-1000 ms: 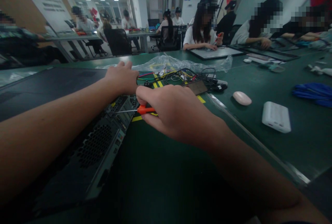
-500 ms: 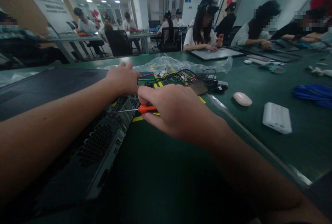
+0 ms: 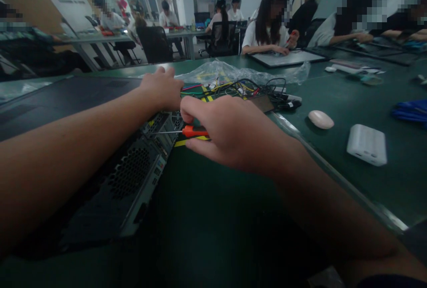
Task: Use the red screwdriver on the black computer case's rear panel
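Note:
A dark desktop computer case lies on its side at the left, with its vented rear panel facing right. My left hand rests on the case's top near the far rear corner; the fingers I can see are apart, and some are hidden. An orange-handled screwdriver is in my right hand, gripped between thumb and fingers. Its thin metal shaft points left, almost level, to the slots on the rear panel. Whether the tip touches a screw I cannot tell.
Beyond my hands lie tangled cables and clear plastic film. A pale pink mouse-shaped object, a white box-shaped device and a blue bundle sit right. Across the table, a person works over a flat panel.
The head view has tilted down and turned slightly left, so the table things appear higher and farther right. Both hands keep their places at the case, and the screwdriver stays in my right hand.

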`<state>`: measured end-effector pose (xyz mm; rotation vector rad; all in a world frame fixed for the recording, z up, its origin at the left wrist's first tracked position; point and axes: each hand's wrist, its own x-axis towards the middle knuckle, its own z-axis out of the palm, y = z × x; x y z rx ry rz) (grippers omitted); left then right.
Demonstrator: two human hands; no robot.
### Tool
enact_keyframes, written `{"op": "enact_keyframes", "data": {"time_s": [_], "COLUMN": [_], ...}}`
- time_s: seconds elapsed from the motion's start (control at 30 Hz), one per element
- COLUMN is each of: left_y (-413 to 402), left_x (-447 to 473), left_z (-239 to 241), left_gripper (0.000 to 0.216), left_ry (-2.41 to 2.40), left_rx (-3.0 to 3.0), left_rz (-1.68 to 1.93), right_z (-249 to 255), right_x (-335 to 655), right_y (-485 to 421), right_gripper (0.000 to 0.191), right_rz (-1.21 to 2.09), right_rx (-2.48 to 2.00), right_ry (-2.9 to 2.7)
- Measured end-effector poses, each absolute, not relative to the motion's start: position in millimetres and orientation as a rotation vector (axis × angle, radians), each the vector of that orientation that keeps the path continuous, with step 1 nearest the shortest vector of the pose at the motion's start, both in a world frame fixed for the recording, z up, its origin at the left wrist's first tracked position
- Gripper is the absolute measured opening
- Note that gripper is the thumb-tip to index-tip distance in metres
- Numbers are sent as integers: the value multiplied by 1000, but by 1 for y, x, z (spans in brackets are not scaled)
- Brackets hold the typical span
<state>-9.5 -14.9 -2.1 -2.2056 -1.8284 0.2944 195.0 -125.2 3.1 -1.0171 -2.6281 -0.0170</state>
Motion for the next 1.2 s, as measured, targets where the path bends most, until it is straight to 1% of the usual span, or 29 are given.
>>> {"op": "enact_keyframes", "data": {"time_s": [0.07,0.3,0.43,0.67,0.83,1.0,1.13,1.2], "left_y": [-13,-8,-4,-4,-5,-4,-7,-9], "left_x": [-9,-10,-12,-12,-11,-11,-11,-10], "left_z": [-2,-6,-8,-8,-7,-7,-6,-5], "left_gripper": [64,71,74,71,75,71,78,78], "left_ry": [-1848,-1911,-1925,-1894,-1913,-1898,-1897,-1887], "left_rx": [-2190,-2175,-2201,-2178,-2179,-2184,-2188,-2177], "left_rz": [309,247,212,247,267,259,259,271], "right_z": [3,5,4,3,3,4,5,5], "right_x": [196,196,196,195,197,197,196,197], "right_y": [-125,-125,-125,-124,-124,-124,-124,-124], "right_gripper": [36,28,24,26,31,35,33,31], "right_rz": [-49,-104,-77,-92,-76,-65,-68,-56], "right_rx": [-1020,-1037,-1033,-1034,-1021,-1022,-1032,-1029], "right_ry": [-2645,-2655,-2657,-2646,-2650,-2654,-2642,-2634]}}
